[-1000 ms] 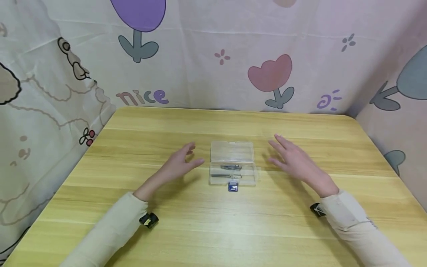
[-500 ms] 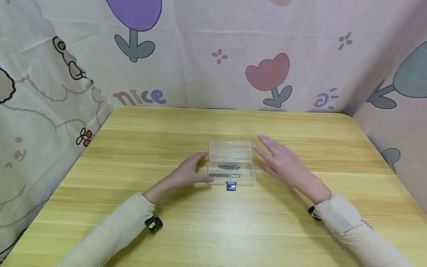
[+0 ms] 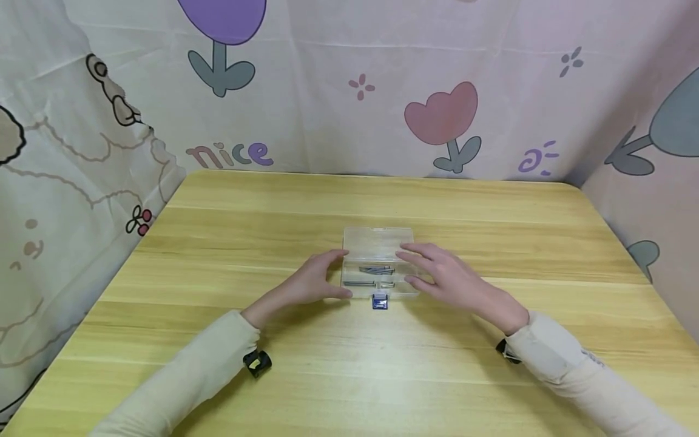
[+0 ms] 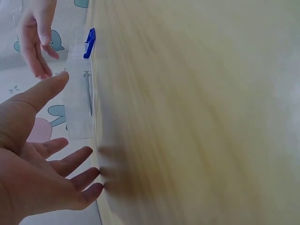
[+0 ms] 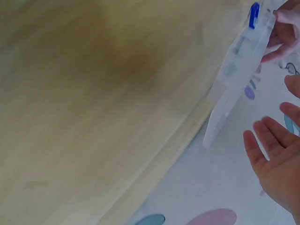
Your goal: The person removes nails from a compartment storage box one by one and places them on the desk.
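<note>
A clear plastic case (image 3: 349, 290) lies on the table with its lid (image 3: 377, 243) folded back flat behind it. Several long metal screws or nails (image 3: 377, 271) lie in its compartments, and a blue latch (image 3: 380, 301) hangs at its front. My left hand (image 3: 308, 282) is at the case's left end, thumb by the front corner and fingers by the lid. The left wrist view shows that hand (image 4: 42, 173) with fingers spread. My right hand (image 3: 448, 276) hovers over the case's right end, fingers extended; the right wrist view shows it (image 5: 281, 164) holding nothing.
The wooden table (image 3: 349, 376) stretches around the case on all sides. A printed cloth (image 3: 317, 121) hangs behind the table and along its sides. Both sleeves carry a small black device at the wrist, such as the left one (image 3: 257, 363).
Both hands have moved inward. My left hand came right to the case's left end, and my right hand came left and down over its right end. The case looks unmoved.
</note>
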Action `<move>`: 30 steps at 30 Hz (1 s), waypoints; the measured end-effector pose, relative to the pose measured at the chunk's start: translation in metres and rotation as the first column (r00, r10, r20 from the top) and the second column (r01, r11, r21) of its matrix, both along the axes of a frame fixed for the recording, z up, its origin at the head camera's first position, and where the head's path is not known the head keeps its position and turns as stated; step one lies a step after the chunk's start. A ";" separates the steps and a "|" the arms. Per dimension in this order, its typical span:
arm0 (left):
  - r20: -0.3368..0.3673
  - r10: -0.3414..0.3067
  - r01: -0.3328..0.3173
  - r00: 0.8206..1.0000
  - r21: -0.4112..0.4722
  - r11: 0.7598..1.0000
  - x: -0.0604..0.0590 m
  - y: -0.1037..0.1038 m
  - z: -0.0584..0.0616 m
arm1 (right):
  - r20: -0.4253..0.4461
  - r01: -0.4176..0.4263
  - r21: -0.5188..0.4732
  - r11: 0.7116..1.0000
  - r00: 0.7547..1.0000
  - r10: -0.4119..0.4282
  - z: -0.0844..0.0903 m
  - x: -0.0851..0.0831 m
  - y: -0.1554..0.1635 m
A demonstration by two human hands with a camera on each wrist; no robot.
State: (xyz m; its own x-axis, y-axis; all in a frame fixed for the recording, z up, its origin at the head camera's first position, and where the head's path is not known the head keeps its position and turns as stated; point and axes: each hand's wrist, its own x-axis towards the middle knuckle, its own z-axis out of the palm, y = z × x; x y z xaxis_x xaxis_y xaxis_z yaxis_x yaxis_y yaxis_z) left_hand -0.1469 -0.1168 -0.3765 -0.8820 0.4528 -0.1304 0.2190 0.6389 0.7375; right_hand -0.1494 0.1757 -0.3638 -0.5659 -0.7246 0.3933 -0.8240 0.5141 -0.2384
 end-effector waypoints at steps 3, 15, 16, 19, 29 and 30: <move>-0.002 -0.001 0.001 1.000 -0.012 1.000 0.000 0.001 0.000 | 0.091 0.013 -0.030 0.999 0.996 -0.011 0.000 0.002 -0.005; -0.004 0.034 -0.034 0.999 -0.081 0.996 -0.001 0.004 0.000 | 0.332 0.083 -0.081 0.993 0.942 -0.052 0.001 -0.004 -0.014; -0.009 0.031 -0.031 0.999 -0.086 0.996 -0.001 0.004 0.000 | 0.346 0.087 -0.080 0.993 0.937 -0.054 0.002 -0.005 -0.014; -0.016 0.021 -0.023 1.000 -0.107 0.994 -0.001 0.004 0.001 | 0.387 0.100 -0.075 0.992 0.920 -0.063 0.002 -0.007 -0.015; -0.037 -0.005 0.000 0.999 -0.146 0.989 0.000 0.004 0.004 | 0.387 0.079 -0.073 0.994 0.921 -0.045 0.001 -0.007 -0.019; -0.035 -0.005 0.000 0.999 -0.146 0.989 0.000 0.005 0.004 | 0.380 0.069 -0.069 0.995 0.924 -0.038 0.001 -0.006 -0.019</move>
State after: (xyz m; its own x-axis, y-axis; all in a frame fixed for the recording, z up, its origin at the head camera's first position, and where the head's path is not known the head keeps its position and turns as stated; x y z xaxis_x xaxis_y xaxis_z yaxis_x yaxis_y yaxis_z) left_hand -0.1467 -0.1123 -0.3723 -0.8862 0.4332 -0.1642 0.2447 0.7387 0.6280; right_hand -0.1557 0.1563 -0.3627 -0.7209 -0.6643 0.1974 -0.6362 0.5214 -0.5686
